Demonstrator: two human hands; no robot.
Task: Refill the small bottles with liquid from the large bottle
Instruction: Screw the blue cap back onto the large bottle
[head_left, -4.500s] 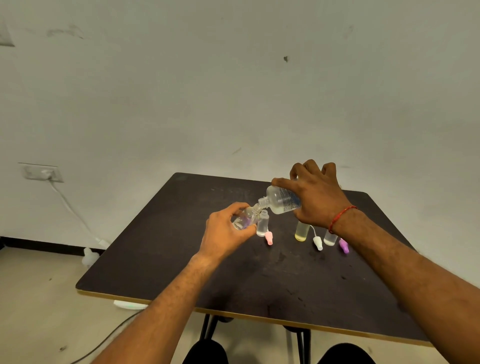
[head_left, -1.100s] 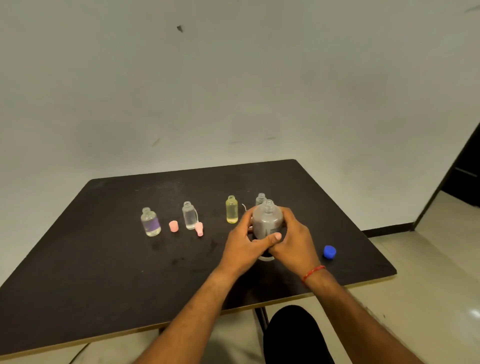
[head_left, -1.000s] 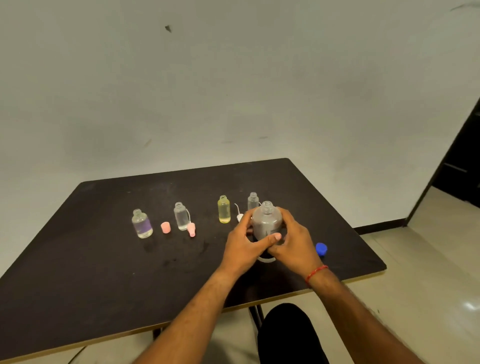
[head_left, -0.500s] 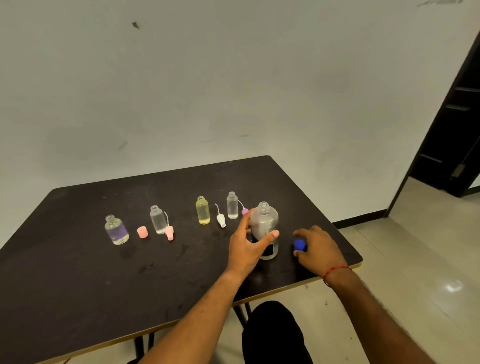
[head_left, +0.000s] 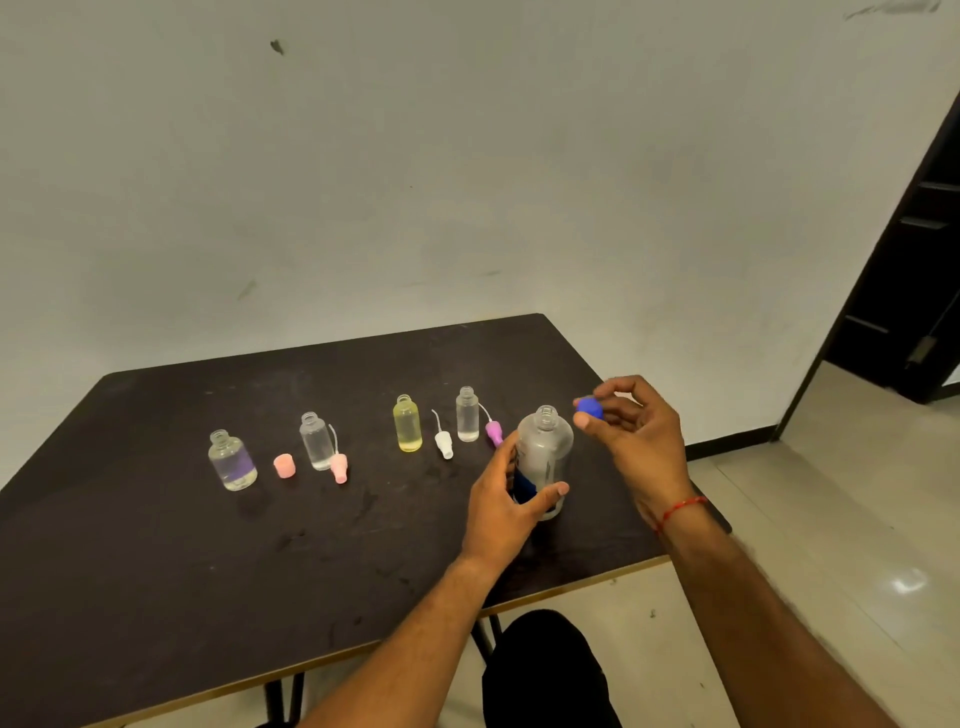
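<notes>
Pouring's over: the large bottle (head_left: 545, 452), tipped over a small one seconds ago, now stands upright on the table (head_left: 156, 571), and that purple-labelled small bottle (head_left: 232, 460) is set down at the left end of the row. The left hand (head_left: 501, 506) has switched to the large bottle's side, and the right hand (head_left: 636, 434), down at the blue cap (head_left: 589, 408) on the table a moment back, has lifted it, pinched in its fingertips just beside the open neck.
</notes>
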